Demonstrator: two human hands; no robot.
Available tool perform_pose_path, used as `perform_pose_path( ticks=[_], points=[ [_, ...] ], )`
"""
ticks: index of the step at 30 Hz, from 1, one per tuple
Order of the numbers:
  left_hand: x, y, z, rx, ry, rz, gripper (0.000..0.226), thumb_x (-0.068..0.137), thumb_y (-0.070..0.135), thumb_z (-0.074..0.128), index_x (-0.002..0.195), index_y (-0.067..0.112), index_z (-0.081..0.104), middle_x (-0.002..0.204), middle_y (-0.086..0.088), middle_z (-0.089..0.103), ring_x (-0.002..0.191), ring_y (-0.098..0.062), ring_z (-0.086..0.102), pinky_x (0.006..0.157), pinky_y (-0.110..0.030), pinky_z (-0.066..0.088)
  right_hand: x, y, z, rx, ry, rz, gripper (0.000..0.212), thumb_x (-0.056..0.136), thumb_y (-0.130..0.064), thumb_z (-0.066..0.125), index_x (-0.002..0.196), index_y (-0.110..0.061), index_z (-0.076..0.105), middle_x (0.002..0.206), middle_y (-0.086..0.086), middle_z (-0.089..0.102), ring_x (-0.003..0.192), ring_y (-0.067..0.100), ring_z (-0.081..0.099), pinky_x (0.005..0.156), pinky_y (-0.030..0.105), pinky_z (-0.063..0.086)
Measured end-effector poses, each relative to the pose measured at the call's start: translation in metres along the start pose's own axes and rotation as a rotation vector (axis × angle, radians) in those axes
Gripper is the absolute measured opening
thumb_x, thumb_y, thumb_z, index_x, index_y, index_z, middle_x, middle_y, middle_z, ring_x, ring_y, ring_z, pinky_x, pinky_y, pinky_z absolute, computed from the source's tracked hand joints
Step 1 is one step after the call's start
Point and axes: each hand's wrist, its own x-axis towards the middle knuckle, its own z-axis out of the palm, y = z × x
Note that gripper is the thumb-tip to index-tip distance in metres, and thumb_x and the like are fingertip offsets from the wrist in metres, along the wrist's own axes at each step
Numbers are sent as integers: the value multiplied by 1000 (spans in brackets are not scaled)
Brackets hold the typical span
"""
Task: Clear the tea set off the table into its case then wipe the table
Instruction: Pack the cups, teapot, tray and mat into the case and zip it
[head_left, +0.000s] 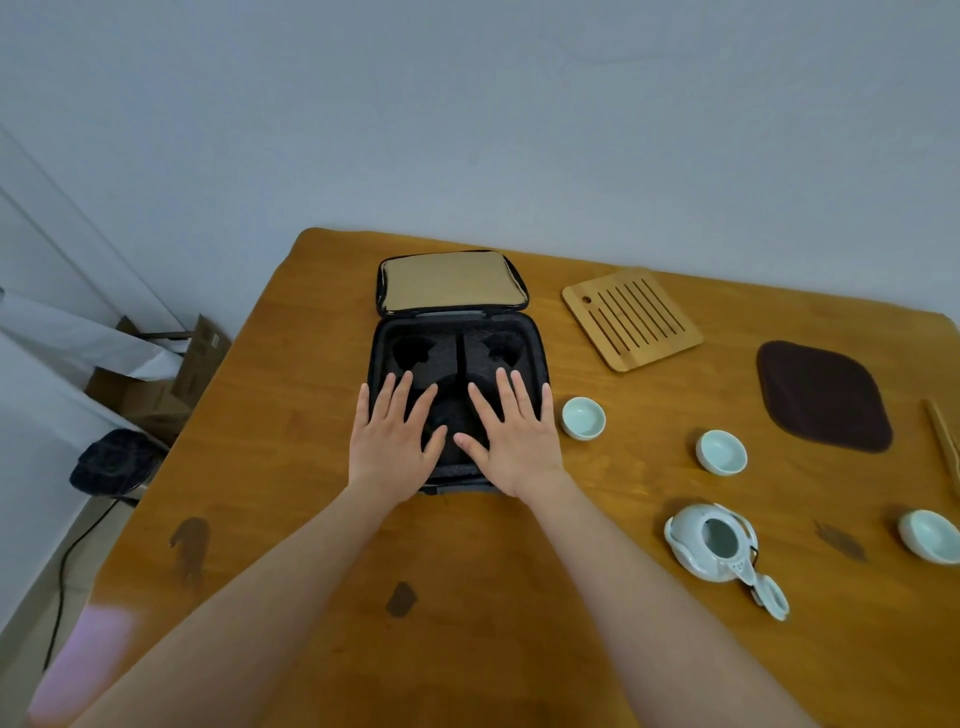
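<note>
- One case (460, 332) lies open on the tabletop (291, 415), towards its far left corner, with its tan-lined lid (449, 283) laid back towards the far edge. Its black foam pockets hold nothing.
- Left hand (392, 441): flat on the foam at the case's near left, fingers straight and spread, gripping nothing.
- Right hand (519, 441): flat beside it at the near right, fingers likewise spread and empty.
- Three pale cups: one (583, 418) just right of the case, one (721, 452) further right, one (930, 535) at the right edge.
- One slatted tray (631, 319) near the far edge.
- One teapot (714, 540) with its lid off, right of the arms.
- One dark cloth (823, 397) towards the right edge.
</note>
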Motion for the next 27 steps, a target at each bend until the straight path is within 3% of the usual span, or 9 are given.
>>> perform_pose_path(
  ticks=[4,6,9,13,16,19,24,27],
  points=[
    [5,4,-4,-32,-33,69,53,99,42,37,149,22,34,155,-8,32,147,-27,17,121,-46,6,-13,10,1,80,72,34,74,92,-62,2,155,-23,4,162,6,3,149,21,-7,119,49,-6],
    [9,18,-11,-204,-55,116,43,99,34,45,141,22,46,144,-2,48,139,-20,35,120,-39,17,-22,18,1,184,108,86,72,96,-61,14,155,-20,6,162,4,5,149,19,-6,120,45,-5],
    [7,48,-22,-569,-131,84,22,95,34,54,114,27,63,111,12,63,108,-6,55,94,-25,44,-37,30,3,294,142,133,66,99,-54,31,154,-20,17,162,4,12,149,20,0,121,44,1],
    [6,70,-20,-791,-224,-134,15,87,42,66,98,32,64,94,19,64,92,3,57,77,-20,47,-50,39,2,426,217,242,51,95,-40,54,140,-20,44,154,3,33,142,19,30,114,36,31],
    [12,71,-16,-760,-234,-208,9,84,37,71,87,29,67,88,16,65,89,1,59,77,-23,48,-55,41,1,566,241,336,46,95,-38,56,136,-21,47,143,-3,44,126,12,47,96,25,43],
    [18,73,-18,-792,-292,-257,9,81,32,75,83,26,68,86,13,68,86,-3,62,78,-26,51,-58,42,0,623,292,369,40,95,-34,56,133,-21,49,133,-6,51,114,7,53,86,18,44],
    [24,75,-24,-752,-359,-272,10,79,30,77,78,24,70,81,9,68,81,-7,63,77,-29,53,-58,45,1,675,296,437,34,96,-32,55,129,-23,55,121,-8,61,106,7,58,82,18,46],
    [26,76,-26,-716,-383,-279,11,78,31,79,74,24,71,80,9,68,81,-7,63,76,-30,54,-55,51,2,713,299,528,31,98,-30,51,127,-21,55,107,-5,66,89,9,61,74,23,50]
  ],
)
